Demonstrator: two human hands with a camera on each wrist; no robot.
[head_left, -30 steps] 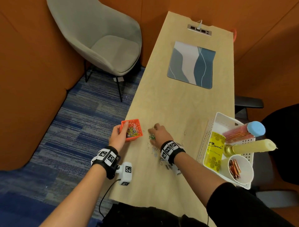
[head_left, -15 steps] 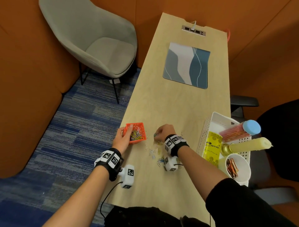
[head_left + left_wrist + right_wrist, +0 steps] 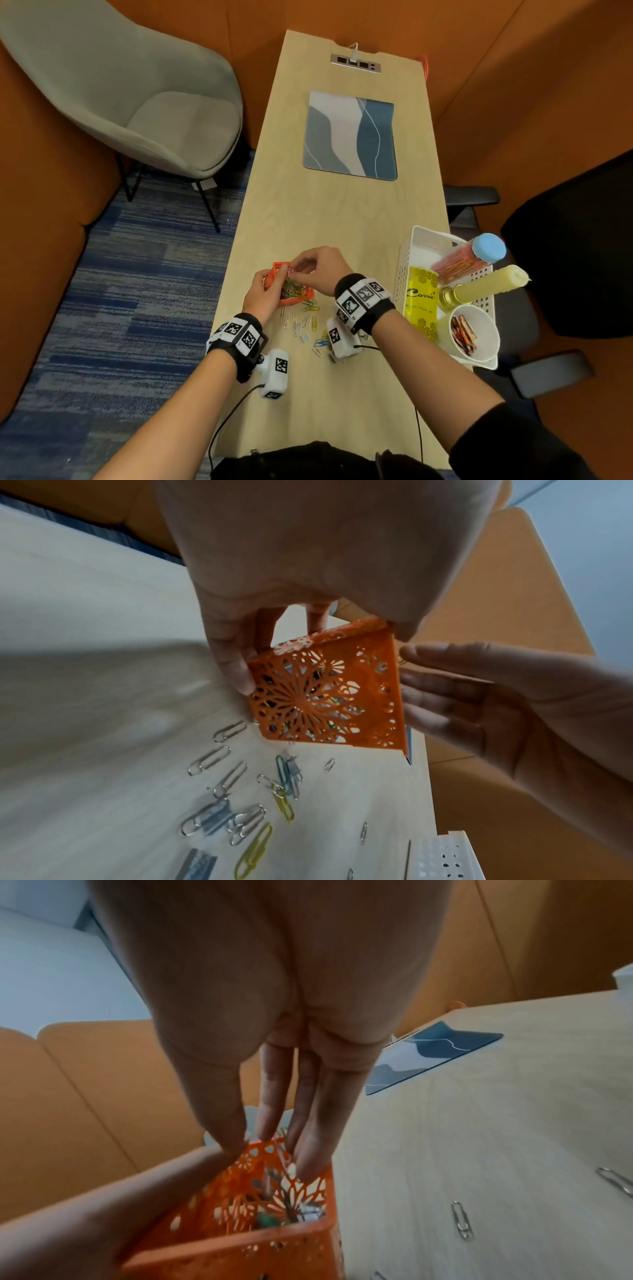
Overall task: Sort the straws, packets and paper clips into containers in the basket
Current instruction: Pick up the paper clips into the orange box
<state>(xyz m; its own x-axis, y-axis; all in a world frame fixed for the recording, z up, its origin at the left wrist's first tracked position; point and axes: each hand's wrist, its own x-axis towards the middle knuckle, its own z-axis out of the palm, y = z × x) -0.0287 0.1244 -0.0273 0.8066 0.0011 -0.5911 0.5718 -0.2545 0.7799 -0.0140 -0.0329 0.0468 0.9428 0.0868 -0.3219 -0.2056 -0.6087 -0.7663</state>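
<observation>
The person's left hand (image 3: pixel 262 297) is gripping a small square orange plastic container with lacy cut-out walls (image 3: pixel 297 298), fingers curled round its near-left side, and is holding it tilted up off the long pale wooden table (image 3: pixel 318 205); from the left wrist view its patterned underside (image 3: pixel 325 699) is showing clear above the tabletop. Inside it a tangle of coloured paper clips (image 3: pixel 287 1211) is lying.

The right hand (image 3: pixel 317 270) is hovering right over the container's far rim, its fingers (image 3: pixel 274 1104) stretched long and bunched close together, tips at the opening. Something thin and wiry seems to be sitting at the fingertips, but I cannot tell for sure whether they are pinching a clip or have let it go.

Just below the container, loose silver, yellow, green and blue paper clips (image 3: pixel 303 322) are lying scattered on the table between the two wrists.

At the right edge of the table a white perforated plastic basket (image 3: pixel 416 240) is standing. In it are a clear jar with a pale blue lid full of reddish straws (image 3: pixel 462 260), lying on its side, a yellow packet with printed lettering (image 3: pixel 421 301), a cream candle in a brass holder (image 3: pixel 486 286), also tipped over, and a white paper cup holding small red-brown packets (image 3: pixel 462 334).

Further up the table a blue and grey mat with wavy shapes (image 3: pixel 351 133) is lying flat.
</observation>
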